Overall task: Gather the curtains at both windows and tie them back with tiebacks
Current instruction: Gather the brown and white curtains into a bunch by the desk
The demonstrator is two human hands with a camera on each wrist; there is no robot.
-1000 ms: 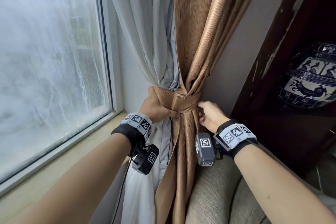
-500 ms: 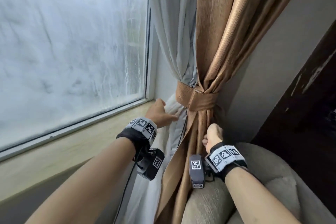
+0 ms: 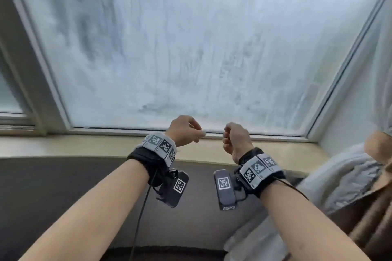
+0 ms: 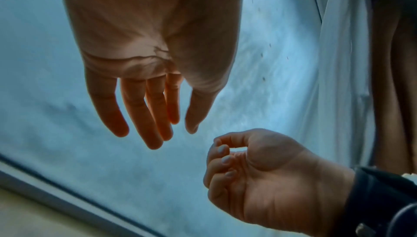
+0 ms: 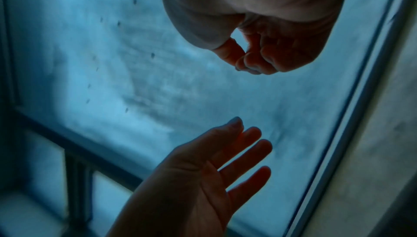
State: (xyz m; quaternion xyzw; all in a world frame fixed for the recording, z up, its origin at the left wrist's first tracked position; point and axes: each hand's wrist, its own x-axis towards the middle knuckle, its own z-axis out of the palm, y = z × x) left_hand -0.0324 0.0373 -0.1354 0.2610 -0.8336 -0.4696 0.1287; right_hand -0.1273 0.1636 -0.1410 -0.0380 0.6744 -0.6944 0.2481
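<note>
Both of my hands hover in front of the frosted window pane (image 3: 191, 48), just above the sill, and neither holds anything. The left hand (image 3: 186, 131) has its fingers (image 4: 155, 116) straight and slightly spread; the right wrist view shows it from the palm side (image 5: 225, 151). The right hand (image 3: 234, 137) is curled into a loose fist (image 5: 255, 57), with the thumb against the forefinger (image 4: 237, 166). At the far right edge hang the white sheer curtain (image 3: 343, 176) and the brown curtain (image 3: 373, 224). A blurred brown tieback (image 3: 377, 146) is wrapped round them.
A pale sill (image 3: 84, 146) runs under the pane, with a dark surface (image 3: 53, 186) below it. A thick frame post (image 3: 36, 82) separates this pane from another window (image 3: 8, 91) at the far left. The gathered curtain also shows at the right of the left wrist view (image 4: 338, 80).
Both hands have let go of the tieback and curtain and moved left, in front of the glass. The view swung left, so the tied curtain slid to the right edge.
</note>
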